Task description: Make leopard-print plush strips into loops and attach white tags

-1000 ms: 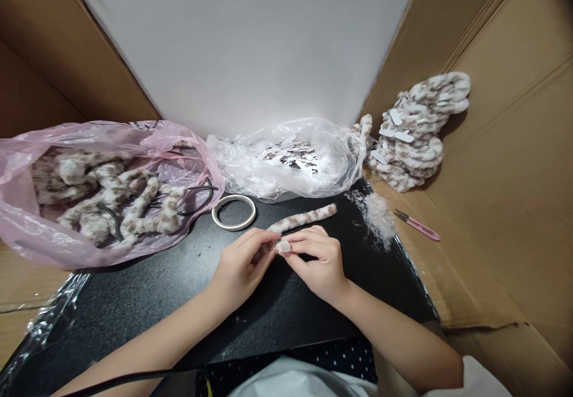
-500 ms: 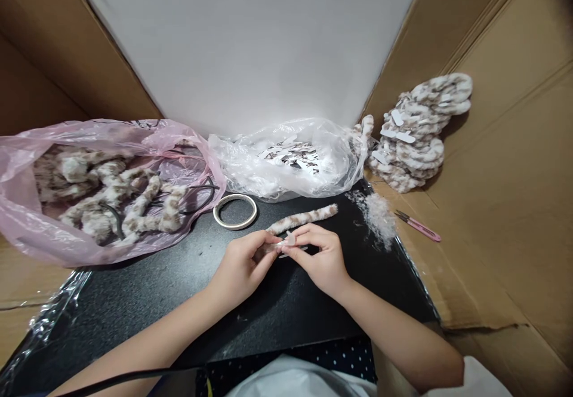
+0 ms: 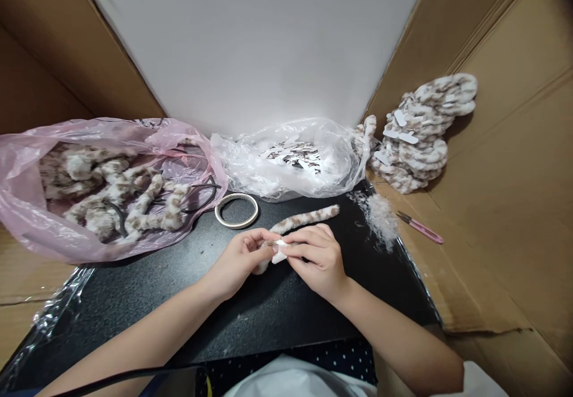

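My left hand (image 3: 244, 259) is closed, pinching a white and brown plush strip (image 3: 307, 219) whose far end stretches to the right over the black tabletop. A short fuzzy piece of it shows below the left fingers. My right hand (image 3: 317, 259) is closed on a small white tag (image 3: 280, 252) that lies against the strip between both sets of fingertips. Thumbs and forefingers of the two hands almost touch there. Fingers cover part of the tag and the middle of the strip.
Left lies a pink plastic bag (image 3: 49, 245) of plush strips and black cords. A clear bag (image 3: 250, 176) holds white and brown tags. Nearby are a tape roll (image 3: 236, 225), plastic scraps (image 3: 380, 218), pink-handled snips (image 3: 425, 230) and piled plush loops (image 3: 416, 152). Cardboard walls (image 3: 505, 146) flank the table.
The white tag has turned and now hangs folded below the fingertips. My right fingers have closed in flatter over it. A fuzzy piece now shows under my left hand.
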`<state>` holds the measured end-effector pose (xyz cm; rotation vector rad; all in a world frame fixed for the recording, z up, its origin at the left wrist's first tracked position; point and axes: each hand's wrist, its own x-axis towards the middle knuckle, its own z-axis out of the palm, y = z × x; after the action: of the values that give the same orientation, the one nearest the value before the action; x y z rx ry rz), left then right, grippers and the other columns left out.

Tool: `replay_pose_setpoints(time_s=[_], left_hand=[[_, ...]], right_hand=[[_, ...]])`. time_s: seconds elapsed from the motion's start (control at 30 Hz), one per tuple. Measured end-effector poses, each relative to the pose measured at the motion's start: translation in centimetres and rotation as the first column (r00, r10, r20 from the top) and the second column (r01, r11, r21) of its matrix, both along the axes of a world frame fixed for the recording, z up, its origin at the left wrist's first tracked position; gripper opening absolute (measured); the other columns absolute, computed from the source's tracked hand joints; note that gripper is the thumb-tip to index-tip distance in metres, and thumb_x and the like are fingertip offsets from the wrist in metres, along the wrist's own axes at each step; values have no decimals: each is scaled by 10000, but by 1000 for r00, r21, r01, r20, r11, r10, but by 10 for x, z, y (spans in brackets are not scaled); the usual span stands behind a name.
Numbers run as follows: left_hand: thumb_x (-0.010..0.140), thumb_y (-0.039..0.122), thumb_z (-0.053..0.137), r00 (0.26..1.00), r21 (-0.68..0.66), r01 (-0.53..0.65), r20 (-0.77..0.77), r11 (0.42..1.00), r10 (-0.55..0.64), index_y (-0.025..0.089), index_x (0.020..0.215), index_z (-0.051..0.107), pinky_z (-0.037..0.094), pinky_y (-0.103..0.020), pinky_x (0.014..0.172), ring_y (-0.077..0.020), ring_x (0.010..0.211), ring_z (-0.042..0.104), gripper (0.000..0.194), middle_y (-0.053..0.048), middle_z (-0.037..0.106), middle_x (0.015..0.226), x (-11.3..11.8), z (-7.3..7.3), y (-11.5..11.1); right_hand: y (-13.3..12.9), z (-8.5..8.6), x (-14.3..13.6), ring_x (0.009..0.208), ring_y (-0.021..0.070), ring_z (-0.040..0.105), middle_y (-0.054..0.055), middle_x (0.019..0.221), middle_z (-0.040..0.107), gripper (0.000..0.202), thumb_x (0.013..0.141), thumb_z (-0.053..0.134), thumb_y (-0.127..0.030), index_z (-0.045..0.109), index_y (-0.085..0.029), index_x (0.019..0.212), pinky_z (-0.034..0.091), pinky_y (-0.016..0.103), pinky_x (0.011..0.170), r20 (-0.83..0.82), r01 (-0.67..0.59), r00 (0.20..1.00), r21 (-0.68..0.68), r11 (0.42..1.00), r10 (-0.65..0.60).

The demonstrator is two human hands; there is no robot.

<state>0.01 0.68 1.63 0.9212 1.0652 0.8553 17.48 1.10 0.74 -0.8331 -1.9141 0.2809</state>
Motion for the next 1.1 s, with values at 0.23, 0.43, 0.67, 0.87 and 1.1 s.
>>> replay_pose_setpoints(time_s=[0.23, 0.43, 0.67, 0.87, 1.1], left_hand=[[615, 302, 799, 995, -117, -1, 99, 993, 13, 126, 761, 638, 235, -173, 437, -48, 446, 385, 280, 24, 545, 575, 0, 3, 1], [611, 305, 811, 988, -187, 34, 157, 982, -4, 134, 751, 603, 232, -166, 422, -38, 431, 364, 303, 33, 541, 574, 0, 6, 1], [640, 342, 789, 993, -68, 45, 116, 997, -37, 139, 765, 606, 232, -159, 415, -44, 422, 365, 301, 40, 532, 540, -1, 3, 0], [720, 268, 709, 990, 302, 35, -139, 953, 8, 132, 717, 650, 363, -176, 522, -75, 549, 485, 148, 7, 617, 634, 0, 8, -4], [721, 271, 698, 985, 307, -41, -150, 951, 91, 135, 690, 616, 380, -182, 544, -85, 572, 497, 161, 3, 627, 644, 2, 6, -7]], right_hand=[[2, 0, 0, 804, 146, 677, -9, 920, 768, 159, 822, 636, -118, 728, -248, 816, 415, 340, 767, 11, -20, 1000, 42, 999, 20], [4, 0, 1, 834, 162, 638, 5, 916, 751, 115, 813, 692, -187, 731, -252, 726, 441, 349, 786, -43, -74, 996, 21, 997, 75], [3, 4, 1, 901, 188, 608, 32, 970, 723, 121, 801, 704, -212, 730, -253, 690, 477, 385, 833, -106, -154, 983, -11, 988, 152], [0, 7, 4, 850, 179, 611, 27, 894, 719, 111, 791, 704, -174, 730, -256, 720, 489, 372, 798, -175, -149, 973, 13, 989, 149], [0, 0, 2, 861, 187, 592, 11, 897, 719, 143, 778, 712, -181, 732, -281, 678, 475, 378, 788, -106, -82, 991, 32, 996, 85]])
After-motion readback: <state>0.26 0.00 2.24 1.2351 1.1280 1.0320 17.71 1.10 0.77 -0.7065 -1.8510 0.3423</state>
